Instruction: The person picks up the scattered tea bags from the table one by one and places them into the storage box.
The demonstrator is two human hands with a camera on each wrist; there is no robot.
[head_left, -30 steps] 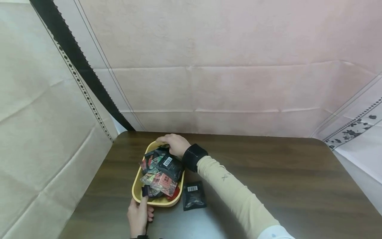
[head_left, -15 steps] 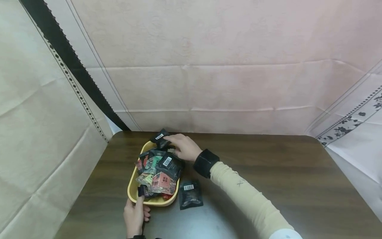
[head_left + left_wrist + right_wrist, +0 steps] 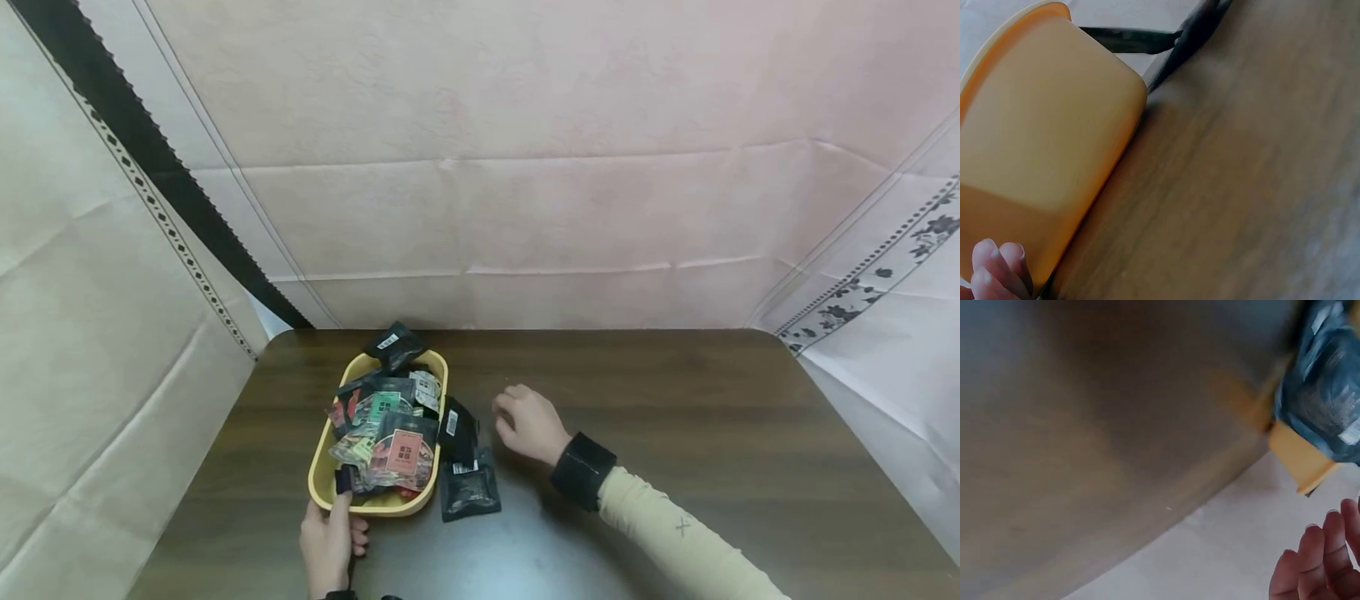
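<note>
My left hand point(image 3: 327, 537) grips the near end of a yellow plastic bin point(image 3: 315, 467), its thumb over the rim beside a dark packet corner. In the left wrist view, curled fingertips point(image 3: 1000, 269) rest against the bin's outer wall. Heaped in the bin are small food packets, among them one with a red label point(image 3: 405, 452) and one with a green label point(image 3: 385, 406). A black packet point(image 3: 395, 346) sticks up over the far rim. Right of the bin, my right hand point(image 3: 531, 423) is empty, fingers loosely bent.
Against the bin's right side leans a black packet point(image 3: 459, 429), overlapping another black packet point(image 3: 471, 493) flat on the brown wooden table point(image 3: 675, 450). Pale cloth point(image 3: 487, 217) hangs behind the table's far edge.
My right hand has left the bin, moving right and nearer. One black packet now pokes above the far rim; another has slipped from the right rim to the outside. My left hand stays on the bin.
</note>
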